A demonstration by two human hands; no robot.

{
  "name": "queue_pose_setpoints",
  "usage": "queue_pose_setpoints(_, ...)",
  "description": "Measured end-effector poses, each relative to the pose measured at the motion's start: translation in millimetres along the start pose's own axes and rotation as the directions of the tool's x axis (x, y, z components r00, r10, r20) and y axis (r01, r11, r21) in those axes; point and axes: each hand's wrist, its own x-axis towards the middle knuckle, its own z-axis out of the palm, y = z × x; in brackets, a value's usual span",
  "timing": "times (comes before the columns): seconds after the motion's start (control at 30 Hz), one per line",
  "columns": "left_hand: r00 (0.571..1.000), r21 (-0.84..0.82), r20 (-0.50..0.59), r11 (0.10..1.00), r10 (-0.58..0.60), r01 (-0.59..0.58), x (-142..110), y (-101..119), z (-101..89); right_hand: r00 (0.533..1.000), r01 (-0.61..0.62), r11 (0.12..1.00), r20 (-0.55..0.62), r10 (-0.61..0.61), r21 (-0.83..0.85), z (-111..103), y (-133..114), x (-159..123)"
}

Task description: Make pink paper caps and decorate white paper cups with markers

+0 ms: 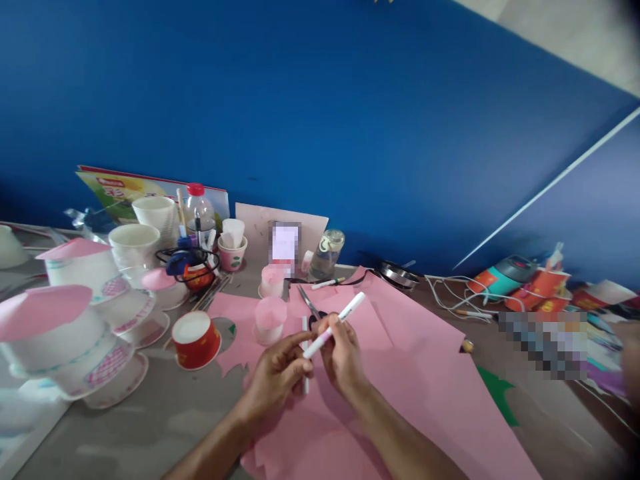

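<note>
A white marker pen with a pink band [345,313] is held slantwise above pink paper [425,380]. Its upper part lies between the thumb and fingers of my right hand [343,353]. At the lower end, my left hand [280,373] pinches it with thumb and fingertips. Beneath my left fingers lies a thin white stick-like piece [306,383], partly hidden. Scissors [310,303] rest on the paper just behind my hands, their handles partly covered. Two small cups with pink paper tops, one nearer [271,320] and one farther [273,280], stand left of the scissors.
Paper-cup models with pink cone roofs [47,310] crowd the left side. A red paper bowl [196,340] stands nearer. Behind are a red-capped bottle [199,207], a jar [326,253] and a tape roll [397,273]. White cables [450,293] run along the right, below a blue partition [320,120].
</note>
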Motion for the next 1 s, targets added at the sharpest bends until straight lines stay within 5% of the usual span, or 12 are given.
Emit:
queue_pose_setpoints(0.1,0.999,-0.004,0.019,0.999,-0.037,0.037,-1.3,-2.7,1.2,0.997,-0.07,0.995,-0.016,0.069,-0.075,-8.3,-10.2,10.7)
queue_pose_setpoints(0.2,0.995,0.094,0.089,0.995,-0.053,0.044,-2.5,-6.9,-0.7,0.98,-0.172,0.903,0.023,0.196,-0.394,-18.5,-14.9,23.2)
queue_pose_setpoints(0.3,0.987,0.196,0.159,0.981,-0.018,-0.014,-3.1,-11.5,-2.8,0.946,-0.089,0.589,0.118,0.303,-0.803,-27.3,-11.6,37.1)
queue_pose_setpoints(0.4,0.983,0.309,0.183,0.949,0.008,-0.066,-3.6,-14.0,-4.2,0.929,-0.02,0.29,0.09,0.36,-0.957,-31.1,-5.8,48.2)
queue_pose_setpoints(0.53,0.978,0.405,0.206,0.906,0.037,-0.12,-5.0,-11.7,-5.3,0.94,0.017,0.165,0.072,0.334,-0.986,-24.0,-8.8,51.0)
queue_pose_setpoints(0.6,0.976,0.447,0.213,0.885,0.037,-0.131,-6.0,-9.3,-5.6,0.951,0.064,0.169,0.112,0.29,-0.984,-14.8,-15.8,48.3)
queue_pose_setpoints(0.67,0.973,0.51,0.227,0.846,0.04,-0.154,-7.0,-7.4,-5.9,0.94,0.134,0.271,0.209,0.27,-0.953,-2.5,-23.6,45.0)
queue_pose_setpoints(0.8,0.95,0.644,0.307,0.723,0.057,-0.251,-8.3,-9.0,-7.1,0.86,0.282,0.436,0.427,0.28,-0.855,27.2,-31.9,40.1)
queue_pose_setpoints(1.0,0.873,0.73,0.462,0.494,0.153,-0.473,-8.8,-21.7,-10.3,0.731,0.479,0.279,0.554,0.398,-0.832,57.2,-26.3,39.7)
